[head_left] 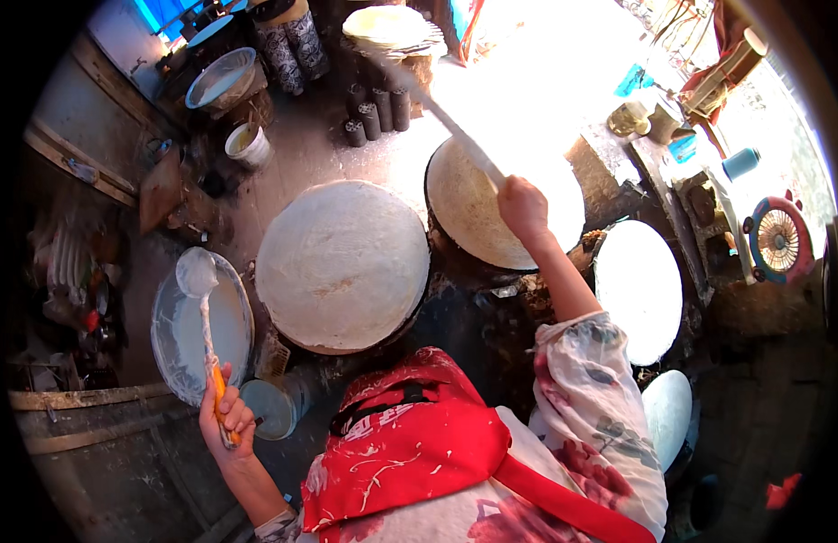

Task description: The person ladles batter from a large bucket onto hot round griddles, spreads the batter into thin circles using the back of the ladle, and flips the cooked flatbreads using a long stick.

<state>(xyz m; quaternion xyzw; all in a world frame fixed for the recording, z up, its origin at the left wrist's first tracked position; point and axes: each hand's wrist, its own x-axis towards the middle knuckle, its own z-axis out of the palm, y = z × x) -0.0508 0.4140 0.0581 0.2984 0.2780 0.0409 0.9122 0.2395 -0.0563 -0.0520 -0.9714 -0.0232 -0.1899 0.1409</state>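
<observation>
My left hand (226, 412) grips the orange handle of a batter-coated ladle (197, 273). The ladle's bowl is raised over a wide basin (162, 353) of white batter. In my right hand (523, 207) is one end of a long, flat, pale stick (463, 141), which points away over the right griddle (466, 203). Glare washes out that griddle's far side. A round left griddle (344, 265) lies before me, whitish across its top with a browner patch near the front. Whether a thin layer of batter covers it, I cannot tell.
A stack of thin round flatbreads (391, 27) stands at the back, near several honeycomb coal briquettes (370, 121). Another person's legs (293, 51) show beyond a batter basin (222, 76) and a white bucket (249, 146). To the right are a bright round surface (638, 292) and a small fan (777, 239).
</observation>
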